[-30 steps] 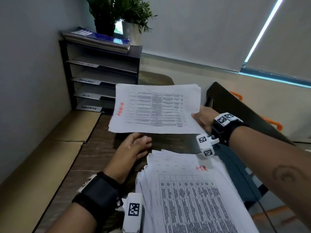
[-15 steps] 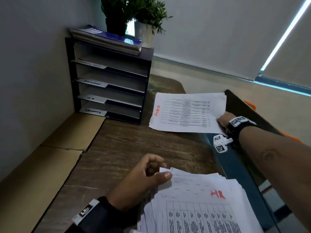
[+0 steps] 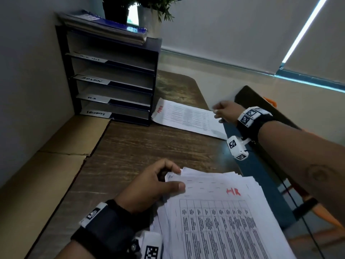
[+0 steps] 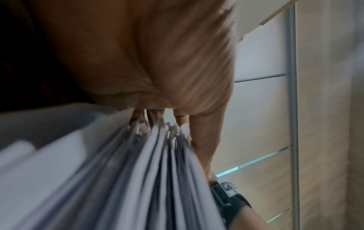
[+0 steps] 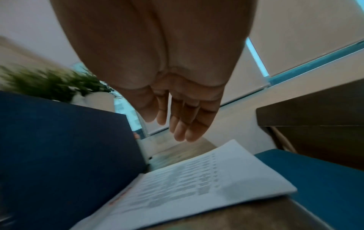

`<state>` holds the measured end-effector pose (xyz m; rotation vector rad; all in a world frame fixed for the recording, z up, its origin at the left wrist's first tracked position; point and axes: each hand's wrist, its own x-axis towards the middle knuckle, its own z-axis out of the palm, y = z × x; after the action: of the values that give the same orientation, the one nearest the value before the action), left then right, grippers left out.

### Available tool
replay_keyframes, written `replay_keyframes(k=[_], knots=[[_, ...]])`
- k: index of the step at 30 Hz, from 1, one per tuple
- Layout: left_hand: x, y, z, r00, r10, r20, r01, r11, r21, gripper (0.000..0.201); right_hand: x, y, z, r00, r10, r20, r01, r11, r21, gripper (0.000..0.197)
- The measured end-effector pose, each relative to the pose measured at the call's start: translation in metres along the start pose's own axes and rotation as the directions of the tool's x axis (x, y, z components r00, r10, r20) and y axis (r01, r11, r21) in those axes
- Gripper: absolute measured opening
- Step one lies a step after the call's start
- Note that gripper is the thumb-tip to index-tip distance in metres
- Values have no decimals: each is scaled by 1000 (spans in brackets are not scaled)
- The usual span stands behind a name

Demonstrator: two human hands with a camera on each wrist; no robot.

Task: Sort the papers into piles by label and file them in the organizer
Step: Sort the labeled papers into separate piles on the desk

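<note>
Fingers (image 5: 178,124) of right hand (image 3: 226,112): straight, released, hovering over single sheet (image 3: 188,118), held 0.5 s ago, now flat on table (image 3: 141,146) beside organizer (image 3: 112,75) | left hand (image 3: 149,186): thumb and fingers pinch paper stack (image 3: 214,217), top marked HR | organizer: 4 labelled trays, contents unclear.

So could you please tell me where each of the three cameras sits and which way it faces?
Head: on the head, looking down and forward over the desk at the organizer; both forearms, left hand and right hand show.
Left wrist: under the left wrist, looking along the palm at the stack its fingers grip.
Right wrist: under the right wrist, looking along straight fingers above the sheet.
Shared: head and right wrist both show the sheet and the plants.
</note>
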<state>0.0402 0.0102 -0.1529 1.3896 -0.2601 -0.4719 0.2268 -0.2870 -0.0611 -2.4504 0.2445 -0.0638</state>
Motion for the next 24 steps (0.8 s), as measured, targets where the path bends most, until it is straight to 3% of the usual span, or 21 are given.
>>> replay_keyframes(k=[5,8,11,14,19,24], knots=[[-5,0,-2,997,-16,75,14,999,36,41,-100,-26,3,963,-169,210,145,981,125,16],[-5,-1,-1,997,-7,82,4,999,41,41,-154,-34,7,879,-243,410,228,970,84,17],[-4,0,1,995,34,89,-43,994,102,39,-187,-30,19,807,-203,555,252,968,-12,21],[-3,-1,0,993,57,100,-71,987,143,36,-201,-22,27,831,-219,511,298,951,-77,28],[-3,-3,-3,993,44,113,-64,980,186,43,-210,-11,19,904,-186,384,216,976,-37,33],[-4,-4,-10,973,-34,227,-38,952,305,69,-219,-1,17,895,-188,405,226,973,-47,22]])
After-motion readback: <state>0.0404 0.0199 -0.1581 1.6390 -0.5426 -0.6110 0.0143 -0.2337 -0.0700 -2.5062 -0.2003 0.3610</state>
